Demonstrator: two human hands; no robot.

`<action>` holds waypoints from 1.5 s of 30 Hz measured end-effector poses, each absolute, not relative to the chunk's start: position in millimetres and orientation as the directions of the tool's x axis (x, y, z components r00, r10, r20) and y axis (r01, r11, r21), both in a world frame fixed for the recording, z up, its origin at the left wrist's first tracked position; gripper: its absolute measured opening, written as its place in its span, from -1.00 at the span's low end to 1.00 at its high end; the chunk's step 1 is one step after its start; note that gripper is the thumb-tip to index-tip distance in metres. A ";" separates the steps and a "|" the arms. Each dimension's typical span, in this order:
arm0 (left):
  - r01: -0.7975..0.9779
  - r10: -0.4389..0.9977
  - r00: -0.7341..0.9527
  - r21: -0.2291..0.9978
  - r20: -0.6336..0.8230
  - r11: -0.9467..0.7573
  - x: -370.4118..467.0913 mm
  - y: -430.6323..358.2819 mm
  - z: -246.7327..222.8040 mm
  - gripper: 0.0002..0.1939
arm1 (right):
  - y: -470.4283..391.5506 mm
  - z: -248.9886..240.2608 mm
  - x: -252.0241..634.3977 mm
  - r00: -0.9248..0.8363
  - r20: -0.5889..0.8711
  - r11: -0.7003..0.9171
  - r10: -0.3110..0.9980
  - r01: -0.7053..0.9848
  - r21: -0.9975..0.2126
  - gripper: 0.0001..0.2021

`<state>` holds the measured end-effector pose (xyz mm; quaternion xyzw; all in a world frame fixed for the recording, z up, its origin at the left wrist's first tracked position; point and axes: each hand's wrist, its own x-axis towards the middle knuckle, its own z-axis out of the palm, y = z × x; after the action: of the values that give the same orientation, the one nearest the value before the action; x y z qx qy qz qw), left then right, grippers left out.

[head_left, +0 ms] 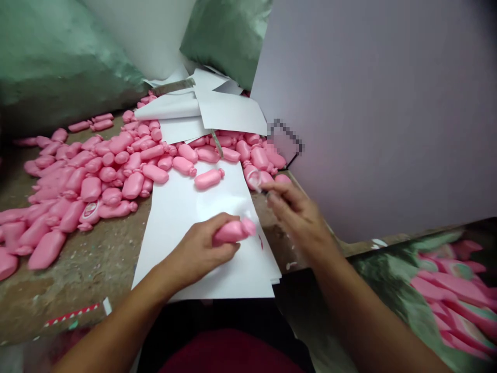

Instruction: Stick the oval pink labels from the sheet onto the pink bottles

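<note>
My left hand (pixel 202 248) is wrapped round a pink bottle (pixel 232 231), its knobbed end pointing right, above white sheets (pixel 202 280). To the right, my right hand (pixel 291 207) pinches a small tool with a dark part and a pale, blurred tip (pixel 254 180); what it is exactly is unclear. One loose pink bottle (pixel 208 178) lies on the upper part of the sheets. A big heap of pink bottles (pixel 91 189) spreads over the left and back of the table, one bearing a round label (pixel 90 210).
Loose white papers (pixel 233 111) cover the back of the heap. Green sacks (pixel 58 62) stand behind, and a pale panel (pixel 368 114) rises on the right. At lower right, a green sack (pixel 392 285) holds labelled pink bottles (pixel 454 290). A red strip (pixel 73 314) lies near the front edge.
</note>
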<state>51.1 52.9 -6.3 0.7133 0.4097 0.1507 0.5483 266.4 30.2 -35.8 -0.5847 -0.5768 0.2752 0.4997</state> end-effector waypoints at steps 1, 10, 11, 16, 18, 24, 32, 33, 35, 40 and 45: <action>0.251 0.792 0.560 0.961 -0.244 0.119 45.2 47.1 -5.9 -0.72 | 18.9 -32.4 258.6 0.075 0.295 0.227 0.953 0.471 -0.852 -0.77; -0.301 0.801 0.339 0.749 -0.494 0.590 -5.2 -21.6 -9.3 -0.70 | -25.1 -32.1 215.3 0.067 0.047 0.033 0.997 0.200 -0.979 -0.79; -0.309 0.797 0.354 0.744 -0.489 0.593 -5.7 -26.7 -8.6 -0.72 | -22.8 -32.5 211.9 0.076 0.002 -0.008 0.997 0.132 -0.991 -0.80; -0.345 0.791 0.383 0.721 -0.477 0.601 -0.5 -36.7 -10.6 -0.65 | -16.2 -27.6 196.7 0.041 -0.017 -0.016 0.999 -0.027 -1.000 -0.80; -0.368 0.794 0.326 0.705 -0.512 0.606 1.9 -35.6 -14.5 -0.63 | -18.1 -23.1 192.1 0.082 0.027 0.031 0.996 -0.046 -0.998 -0.78; -0.496 0.811 0.287 0.646 -0.509 0.581 8.3 -31.9 -24.2 -0.67 | -30.4 -18.1 175.6 -0.111 -0.058 -0.059 0.992 -0.009 -0.998 -0.83; -0.595 0.817 0.302 0.573 -0.490 0.564 14.9 -32.6 -26.8 -0.66 | -29.5 -25.1 166.2 -0.135 -0.166 -0.162 0.977 0.034 -0.986 -0.62; -0.595 0.815 0.305 0.570 -0.492 0.567 15.5 -32.4 -26.1 -0.64 | -29.4 -24.4 166.0 -0.120 -0.178 -0.176 0.977 0.033 -0.984 -0.60; -0.582 0.811 0.317 0.573 -0.493 0.576 16.8 -32.2 -24.1 -0.60 | -29.6 -22.7 165.4 -0.095 -0.189 -0.187 0.977 0.022 -0.982 -0.63; -0.569 0.820 0.304 0.598 -0.484 0.564 20.7 -33.7 -20.4 -0.58 | -31.6 -20.9 163.3 -0.091 -0.180 -0.180 0.979 0.007 -0.984 -0.68; -0.555 0.844 0.268 0.642 -0.464 0.529 24.0 -36.6 -21.1 -0.54 | -33.5 -20.9 162.9 -0.072 -0.153 -0.150 0.986 0.044 -0.988 -0.69</action>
<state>24.0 -36.6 -21.1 0.1792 0.4034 0.4510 0.7757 162.9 -33.5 -20.9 -0.5270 -0.4885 0.5454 0.4314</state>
